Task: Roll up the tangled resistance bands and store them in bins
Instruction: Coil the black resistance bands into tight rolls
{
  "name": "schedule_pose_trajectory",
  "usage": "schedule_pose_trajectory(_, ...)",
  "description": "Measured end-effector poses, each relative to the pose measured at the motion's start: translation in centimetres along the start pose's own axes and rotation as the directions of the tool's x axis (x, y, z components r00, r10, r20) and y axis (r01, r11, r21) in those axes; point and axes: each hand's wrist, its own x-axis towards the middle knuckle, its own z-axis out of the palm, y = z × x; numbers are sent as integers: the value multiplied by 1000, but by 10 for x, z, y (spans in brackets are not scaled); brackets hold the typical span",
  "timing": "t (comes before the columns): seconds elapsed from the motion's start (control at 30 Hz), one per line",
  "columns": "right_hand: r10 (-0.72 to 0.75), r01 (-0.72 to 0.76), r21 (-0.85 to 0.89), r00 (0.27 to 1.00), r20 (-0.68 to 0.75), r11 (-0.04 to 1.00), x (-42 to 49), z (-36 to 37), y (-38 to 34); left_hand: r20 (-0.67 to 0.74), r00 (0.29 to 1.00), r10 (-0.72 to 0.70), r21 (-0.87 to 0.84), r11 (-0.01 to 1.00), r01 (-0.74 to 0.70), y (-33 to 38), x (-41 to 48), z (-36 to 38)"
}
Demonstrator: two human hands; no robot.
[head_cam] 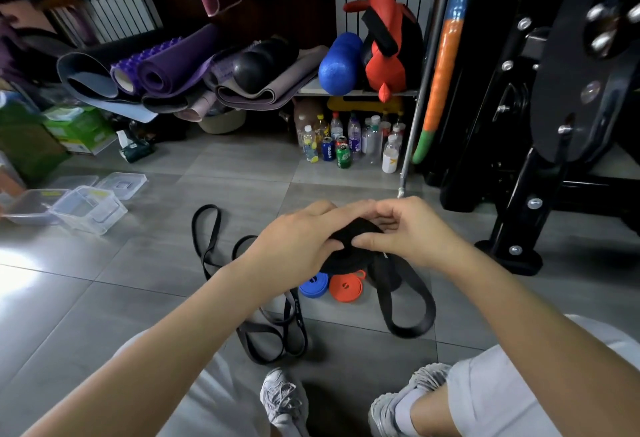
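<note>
Grey tiled floor [104, 298], just under my grip I see rolled blue band [313, 284] beside rolled orange band [346, 287], thin black bands [296, 312] tangled below-left, clear bins [86, 209] far left, bottles and cans [346, 145] beyond

Rolled mats [173, 67]: ten o'clock, purple and grey, heaped together.
Blue foam roller [339, 64]: twelve o'clock, touching a red bag [388, 65].
Bottles and cans [346, 143]: twelve o'clock, standing on the floor [242, 166].
Black machine frame [554, 117]: two o'clock.

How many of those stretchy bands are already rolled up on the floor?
2: a blue roll and an orange roll, side by side on the floor. A black band, held by the left hand and right hand, is only partly rolled. More could be hidden under them.
</note>
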Motion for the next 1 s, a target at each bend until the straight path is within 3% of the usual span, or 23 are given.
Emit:
schedule_pose_trajectory(0.17,30,-33,123,999,26,992,-7,-8,14,-225,974,-1,-174,984,-40,-16,-12,10)
schedule_pose_trajectory(0.27,11,-12,190,1000,9,982,-6,-10,12,-328,937,-121,-339,941,2,-8,-16,20)
schedule_pose_trajectory(0.37,15,-18,125,999,30,992,-3,-10,8,-294,925,-240,-491,869,69,-2,-22,35)
schedule_pose_trajectory(0.43,32,-32,-9,997,72,999,-1,-9,6,-240,950,-202,-427,901,84,-5,-25,36)
schedule_pose_trajectory(0.5,34,-18,-143,993,112,990,1,-4,5,-180,979,-92,-189,980,57,-7,-24,28)
schedule_pose_trajectory(0.57,19,9,-237,993,118,971,3,1,3,-102,995,9,40,999,-5,-3,-21,20)
schedule_pose_trajectory(0.67,-5,21,-166,996,93,986,3,7,0,-144,985,91,159,985,-68,-3,-19,20)
schedule_pose_trajectory(0.77,-16,18,-45,999,35,999,1,5,1,-240,969,62,33,998,-55,-9,-23,23)
schedule_pose_trajectory(0.87,-25,25,-9,998,59,1000,-2,-2,3,-333,942,-40,-188,982,-25,-8,-26,21)
schedule_pose_trajectory(1.0,-37,27,143,997,67,989,-8,-7,6,-400,903,-159,-361,932,5,-5,-23,19)
